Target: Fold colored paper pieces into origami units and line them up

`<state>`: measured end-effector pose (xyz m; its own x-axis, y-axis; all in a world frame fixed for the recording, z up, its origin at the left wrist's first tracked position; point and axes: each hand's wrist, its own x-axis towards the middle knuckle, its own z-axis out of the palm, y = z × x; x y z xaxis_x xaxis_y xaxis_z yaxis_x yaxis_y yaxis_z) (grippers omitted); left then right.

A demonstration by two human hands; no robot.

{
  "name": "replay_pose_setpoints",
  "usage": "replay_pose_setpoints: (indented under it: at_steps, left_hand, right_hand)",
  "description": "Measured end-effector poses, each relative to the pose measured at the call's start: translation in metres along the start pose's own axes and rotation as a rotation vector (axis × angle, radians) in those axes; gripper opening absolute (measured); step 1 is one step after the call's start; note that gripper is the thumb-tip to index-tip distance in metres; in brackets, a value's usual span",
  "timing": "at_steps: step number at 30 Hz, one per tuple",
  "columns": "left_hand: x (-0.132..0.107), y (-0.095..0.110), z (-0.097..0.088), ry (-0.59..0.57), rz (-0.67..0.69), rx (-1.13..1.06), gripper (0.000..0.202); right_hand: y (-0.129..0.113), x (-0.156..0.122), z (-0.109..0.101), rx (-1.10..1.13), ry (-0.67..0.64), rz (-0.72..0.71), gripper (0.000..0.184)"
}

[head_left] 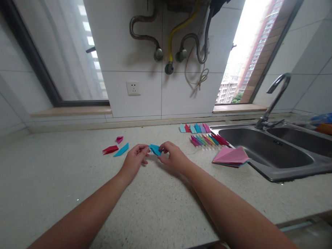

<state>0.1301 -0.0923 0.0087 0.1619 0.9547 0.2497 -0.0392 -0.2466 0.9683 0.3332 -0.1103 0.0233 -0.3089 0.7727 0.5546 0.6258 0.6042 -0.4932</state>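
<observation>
A small piece of folded blue paper (155, 150) is held between my two hands above the countertop (146, 197). My left hand (136, 157) pinches its left end between thumb and finger. The fingers of my right hand (172, 155) close on its right side. Left of my left hand lie a flat folded blue strip (121, 150), a red folded paper piece (110, 150) and a small magenta folded piece (119, 139). The exact shape of the held paper is partly hidden by my fingers.
Right of my hands stand a row of colourful folded papers (209, 140) and a second row (195, 128) behind it. A stack of paper sheets (230, 156), pink on top, lies beside the steel sink (265, 172) with its tap (274, 99). The tiled wall (143, 107) rises behind.
</observation>
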Motion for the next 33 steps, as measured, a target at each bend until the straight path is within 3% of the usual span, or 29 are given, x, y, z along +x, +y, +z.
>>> replay_pose_setpoints:
  at_steps: [5,10,16,19,22,27,30,33]
  left_hand:
    - [0.0,0.0,-0.004,0.049,0.019,0.015,0.039]
    - [0.0,-0.003,-0.002,0.016,0.026,0.088,0.035]
    - [0.002,-0.004,0.001,0.074,0.053,0.152,0.031]
    - [0.004,-0.001,0.0,0.109,0.073,0.169,0.031]
    - [0.012,0.006,-0.002,0.132,0.097,0.239,0.031]
    - [0.057,0.026,0.007,0.061,0.097,0.319,0.03]
    - [0.099,0.034,0.031,-0.013,0.061,0.278,0.03]
    - [0.142,0.031,0.063,-0.065,0.064,0.278,0.028]
  right_hand:
    - [0.001,0.001,-0.003,-0.122,-0.012,-0.123,0.019]
    - [0.004,0.001,-0.003,-0.146,-0.014,-0.14,0.019]
    - [-0.004,0.001,-0.011,-0.117,-0.043,-0.149,0.021]
    - [-0.003,0.001,-0.018,-0.05,0.012,-0.09,0.018]
    - [0.011,0.004,-0.02,0.099,0.168,0.113,0.013]
    - [0.043,0.012,-0.012,0.463,0.464,0.468,0.021]
    - [0.054,0.015,-0.008,0.593,0.566,0.55,0.022]
    - [0.057,0.017,-0.005,0.651,0.552,0.605,0.023]
